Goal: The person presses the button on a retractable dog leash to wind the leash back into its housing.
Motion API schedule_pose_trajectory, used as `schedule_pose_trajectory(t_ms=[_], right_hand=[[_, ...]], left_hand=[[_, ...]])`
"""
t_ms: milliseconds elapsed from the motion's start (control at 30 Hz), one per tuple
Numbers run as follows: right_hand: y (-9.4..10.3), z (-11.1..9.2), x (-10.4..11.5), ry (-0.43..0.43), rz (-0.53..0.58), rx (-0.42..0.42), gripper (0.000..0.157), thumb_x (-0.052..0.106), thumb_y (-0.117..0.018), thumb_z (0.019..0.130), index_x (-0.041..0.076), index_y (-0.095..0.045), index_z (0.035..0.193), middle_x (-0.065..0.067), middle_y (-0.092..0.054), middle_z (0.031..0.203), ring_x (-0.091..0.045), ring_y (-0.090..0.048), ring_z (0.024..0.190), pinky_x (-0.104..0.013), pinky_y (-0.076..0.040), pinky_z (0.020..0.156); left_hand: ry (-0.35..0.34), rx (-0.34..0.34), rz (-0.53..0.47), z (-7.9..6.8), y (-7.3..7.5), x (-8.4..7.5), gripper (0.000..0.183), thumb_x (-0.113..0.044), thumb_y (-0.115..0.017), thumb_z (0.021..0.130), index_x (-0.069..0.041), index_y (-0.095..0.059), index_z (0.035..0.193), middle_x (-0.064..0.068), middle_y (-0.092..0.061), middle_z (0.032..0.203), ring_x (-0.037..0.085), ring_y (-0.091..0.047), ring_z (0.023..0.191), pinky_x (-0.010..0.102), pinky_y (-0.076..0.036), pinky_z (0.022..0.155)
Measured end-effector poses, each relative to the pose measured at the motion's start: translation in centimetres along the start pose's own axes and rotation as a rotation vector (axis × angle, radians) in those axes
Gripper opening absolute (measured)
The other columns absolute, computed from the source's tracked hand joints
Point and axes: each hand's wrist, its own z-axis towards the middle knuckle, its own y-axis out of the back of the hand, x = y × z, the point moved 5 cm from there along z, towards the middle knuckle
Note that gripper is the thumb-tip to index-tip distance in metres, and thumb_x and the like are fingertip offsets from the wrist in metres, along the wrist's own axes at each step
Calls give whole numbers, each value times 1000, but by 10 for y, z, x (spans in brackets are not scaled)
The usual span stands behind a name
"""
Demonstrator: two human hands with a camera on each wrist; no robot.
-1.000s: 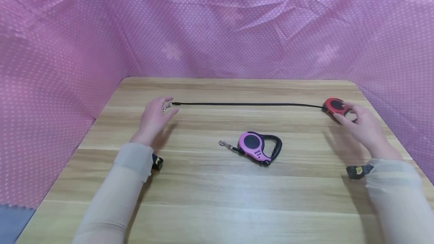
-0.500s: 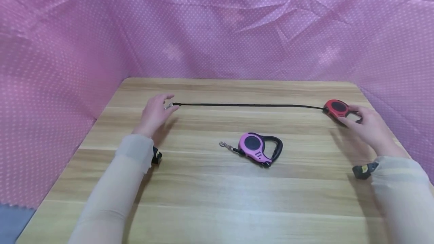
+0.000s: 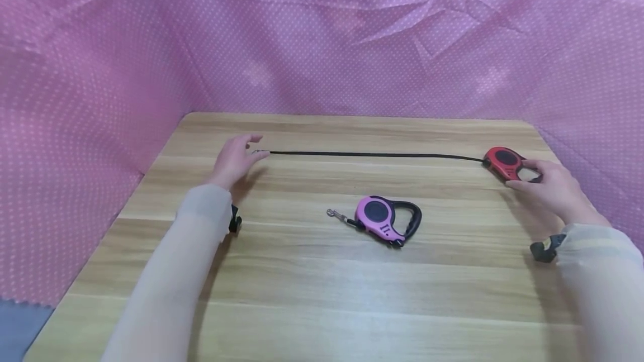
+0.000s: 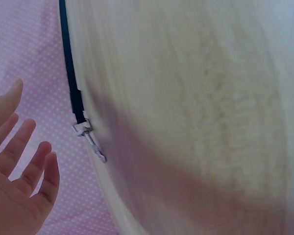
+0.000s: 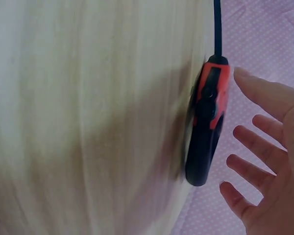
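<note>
A red retractable dog leash [image 3: 505,162] with a black handle lies at the table's far right. Its black cord [image 3: 372,155] runs straight leftward across the table to a metal snap clip [image 4: 92,139]. My left hand [image 3: 235,161] hovers by that clip, fingers spread and bent; in the left wrist view a gap parts them from it. Beside the handle, my right hand [image 3: 550,189] has its thumb and fingers apart; the right wrist view has the leash's black handle [image 5: 200,154] standing free of the fingertips. Between the arms lies a pink retractable leash [image 3: 377,217].
The pink leash's own metal clip [image 3: 333,213] points left on the wooden table [image 3: 322,306]. Pink dotted cloth [image 3: 322,43] hangs behind the table and along both sides. Black wrist cameras sit at both cuffs.
My right hand has drawn back to the right, from over the red leash's casing to beside its handle. My left hand has shifted slightly farther forward over the clip. Both leashes stay put.
</note>
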Motion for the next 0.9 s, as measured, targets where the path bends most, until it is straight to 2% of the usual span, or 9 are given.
schedule_pose_trajectory(t_ms=[200, 333, 500, 633, 733, 900], right_hand=[[-4, 4, -9, -20, -20, 81, 91, 60, -61, 90, -10, -38, 143, -41, -47, 134, -56, -46, 121, -68, -38, 96], [-5, 8, -13, -17, -50, 79, 88, 59, -62, 90, -12, -44, 137, -44, -47, 131, -59, -43, 122, -69, -37, 97], [-7, 13, -15, 5, -64, 91, 80, 54, -63, 91, -13, -48, 133, -38, -51, 132, -60, -40, 124, -69, -34, 101], [-9, 15, -14, 52, -99, 88, 63, 47, -66, 92, -10, -59, 119, -33, -65, 112, -50, -56, 106, -59, -45, 90], [-12, 17, -13, 69, -106, 74, 57, 40, -67, 92, -13, -61, 111, -34, -65, 105, -49, -59, 96, -56, -46, 85], [-16, 20, -14, 68, -98, 62, 63, 35, -65, 94, -22, -55, 117, -43, -54, 121, -60, -52, 109, -66, -42, 93]], left_hand=[[36, 33, -18, 8, -4, 8, 60, -30, -66, 95, -10, -43, 147, 14, -46, 151, 37, -42, 137, 56, -35, 113], [76, 60, -34, 13, -7, 15, 62, -28, -67, 94, -12, -42, 148, 12, -43, 153, 36, -40, 140, 56, -34, 114], [140, 109, -101, 17, -12, 25, 66, -21, -71, 91, -12, -41, 149, 12, -41, 155, 35, -42, 138, 53, -34, 115], [142, 129, -109, 19, -15, 30, 66, -19, -71, 90, -7, -41, 148, 16, -44, 152, 36, -45, 136, 51, -33, 117], [131, 121, -98, 20, -16, 32, 64, -18, -70, 91, -5, -42, 147, 19, -45, 150, 38, -45, 136, 51, -31, 118], [162, 104, -64, 22, -17, 38, 56, -17, -67, 93, -4, -46, 144, 21, -49, 146, 38, -46, 135, 51, -32, 117]])
